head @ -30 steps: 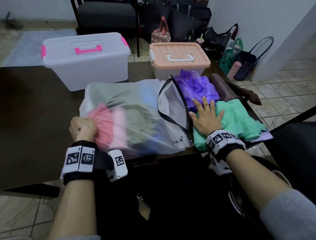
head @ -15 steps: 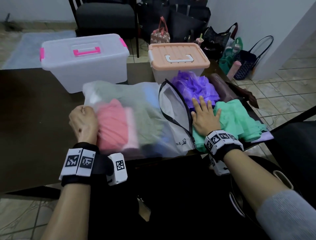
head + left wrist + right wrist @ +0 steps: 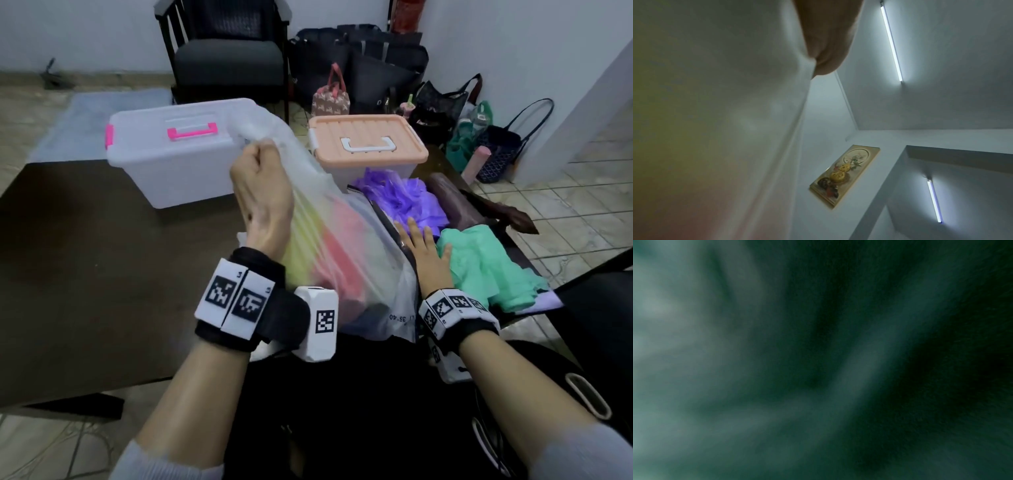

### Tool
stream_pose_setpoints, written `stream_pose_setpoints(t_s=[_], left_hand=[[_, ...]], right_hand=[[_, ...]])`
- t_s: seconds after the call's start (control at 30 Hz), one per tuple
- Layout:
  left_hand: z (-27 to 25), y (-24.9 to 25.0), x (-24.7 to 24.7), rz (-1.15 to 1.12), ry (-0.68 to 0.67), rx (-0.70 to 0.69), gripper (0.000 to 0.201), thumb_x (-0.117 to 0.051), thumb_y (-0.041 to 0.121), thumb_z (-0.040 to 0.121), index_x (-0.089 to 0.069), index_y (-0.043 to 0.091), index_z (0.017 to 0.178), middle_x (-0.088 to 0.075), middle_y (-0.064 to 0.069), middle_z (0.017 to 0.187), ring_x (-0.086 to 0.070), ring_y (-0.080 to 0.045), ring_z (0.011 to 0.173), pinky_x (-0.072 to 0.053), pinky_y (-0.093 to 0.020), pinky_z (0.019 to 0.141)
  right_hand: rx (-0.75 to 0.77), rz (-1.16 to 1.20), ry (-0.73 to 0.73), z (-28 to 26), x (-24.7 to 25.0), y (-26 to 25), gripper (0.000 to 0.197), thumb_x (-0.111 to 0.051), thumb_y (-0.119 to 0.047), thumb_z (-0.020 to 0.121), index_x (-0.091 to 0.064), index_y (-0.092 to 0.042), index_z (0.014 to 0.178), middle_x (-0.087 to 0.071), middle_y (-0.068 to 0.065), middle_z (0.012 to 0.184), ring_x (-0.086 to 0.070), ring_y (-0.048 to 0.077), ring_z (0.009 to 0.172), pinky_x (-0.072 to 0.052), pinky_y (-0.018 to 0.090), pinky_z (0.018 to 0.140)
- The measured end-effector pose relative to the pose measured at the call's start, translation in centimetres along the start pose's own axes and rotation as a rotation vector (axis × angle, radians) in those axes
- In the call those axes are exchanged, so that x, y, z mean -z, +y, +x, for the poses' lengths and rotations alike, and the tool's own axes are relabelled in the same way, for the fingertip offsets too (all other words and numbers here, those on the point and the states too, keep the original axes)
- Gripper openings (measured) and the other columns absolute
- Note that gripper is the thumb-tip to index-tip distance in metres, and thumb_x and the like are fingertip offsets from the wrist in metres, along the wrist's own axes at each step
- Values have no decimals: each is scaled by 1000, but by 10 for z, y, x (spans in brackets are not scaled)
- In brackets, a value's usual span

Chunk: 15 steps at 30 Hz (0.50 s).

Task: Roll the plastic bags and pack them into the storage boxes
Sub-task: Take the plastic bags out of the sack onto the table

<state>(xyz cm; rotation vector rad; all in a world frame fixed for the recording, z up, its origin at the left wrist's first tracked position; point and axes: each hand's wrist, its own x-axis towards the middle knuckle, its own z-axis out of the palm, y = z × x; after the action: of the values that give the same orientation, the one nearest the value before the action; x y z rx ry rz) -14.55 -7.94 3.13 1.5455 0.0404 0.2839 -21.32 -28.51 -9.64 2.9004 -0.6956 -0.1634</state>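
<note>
My left hand grips the top edge of a large clear plastic bag and holds it lifted above the dark table; pink and yellow bags show through it. The same clear bag fills the left of the left wrist view beside my fist. My right hand lies flat, fingers straight, on the pile where the green bags meet the purple bags. Two closed storage boxes stand behind: a clear one with pink handle and one with a peach lid. The right wrist view is dark and blurred.
A rolled brown bag lies at the table's right edge. On the floor beyond sit a black armchair and several handbags. A dark chair stands to my right.
My left hand has risen from the table's near edge up and forward, pulling the clear bag upright with it. The right hand has stayed flat on the green and purple bags.
</note>
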Motion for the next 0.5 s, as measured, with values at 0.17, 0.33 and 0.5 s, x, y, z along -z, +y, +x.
stream_pose_setpoints(t_s=[0.17,0.33,0.5], left_hand=[[1,28,-21,-96,-65,-33,46,-42,18,98,-24,21,56,-23,9,54,-21,-5,47,-21,-21,46],[13,40,-19,-148,-10,-55,45,-42,15,97,-22,21,56,-22,7,54,-21,-7,48,-22,-22,47],[27,25,11,-194,103,80,33,-45,14,94,-39,20,62,-39,4,60,-37,-3,47,-32,-19,47]], right_hand=[[-33,-48,215,2,-8,3,70,-26,-8,71,-29,-22,139,18,9,156,-67,3,98,-57,33,65],[66,50,-72,0,-13,5,69,-17,4,90,-4,-25,151,19,-5,157,3,21,146,-9,55,113],[65,187,-48,3,-16,7,71,-38,-11,96,4,-30,150,12,-7,158,4,23,146,-7,58,112]])
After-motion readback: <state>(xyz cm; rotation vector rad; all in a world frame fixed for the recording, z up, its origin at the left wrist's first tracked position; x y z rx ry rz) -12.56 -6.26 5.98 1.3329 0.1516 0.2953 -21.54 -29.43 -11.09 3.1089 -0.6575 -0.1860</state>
